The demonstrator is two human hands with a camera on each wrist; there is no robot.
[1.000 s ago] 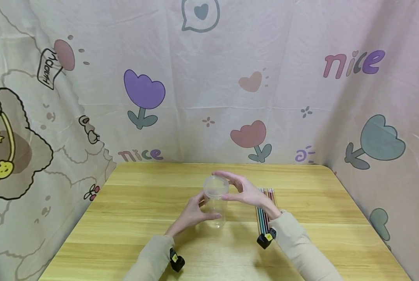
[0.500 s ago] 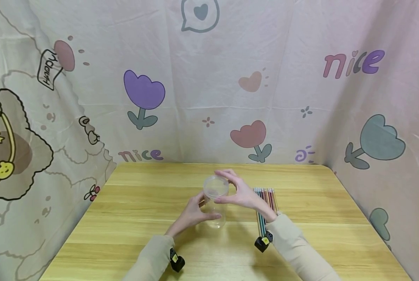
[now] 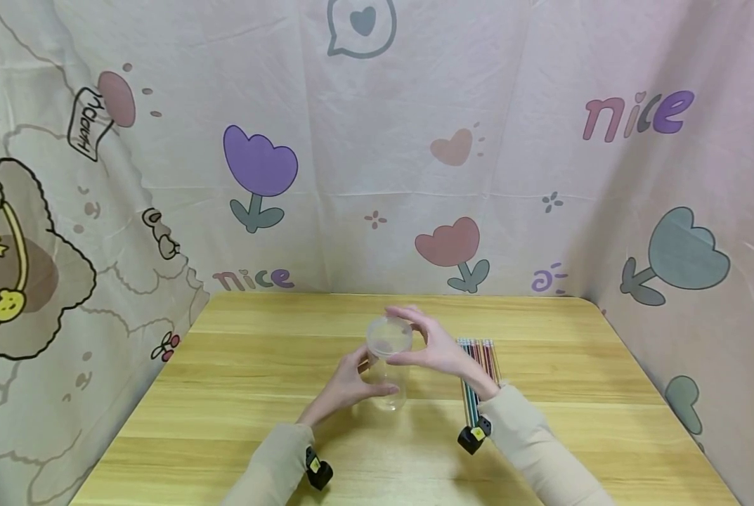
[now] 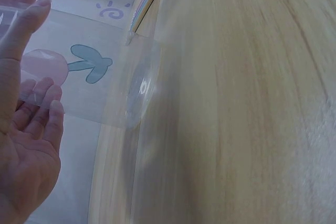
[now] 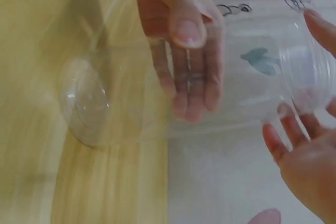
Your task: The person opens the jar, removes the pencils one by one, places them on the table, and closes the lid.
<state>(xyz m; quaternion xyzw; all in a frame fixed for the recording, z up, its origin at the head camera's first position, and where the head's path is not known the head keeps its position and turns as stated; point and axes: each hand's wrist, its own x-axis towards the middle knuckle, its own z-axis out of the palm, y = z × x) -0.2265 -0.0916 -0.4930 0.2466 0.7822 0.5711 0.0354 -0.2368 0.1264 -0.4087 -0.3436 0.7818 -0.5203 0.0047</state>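
Note:
A clear plastic jar stands upright near the middle of the table, topped by a translucent round lid. My left hand grips the jar's body from the left, thumb across the front and fingers behind. Through the clear wall those fingers show in the right wrist view, beside the jar's body. At the top, my right hand holds the lid, with the thumb at its front edge and the fingers round the far side. The jar's base is right at the tabletop in the left wrist view.
A row of coloured pencils lies on the wooden table to the right, partly under my right forearm. A black wrist camera sits at each sleeve. A printed cloth hangs behind the table and along its sides.
My right hand has turned a little to the left around the lid, its thumb sliding to the front, then stayed there. My left hand and the jar have kept their place.

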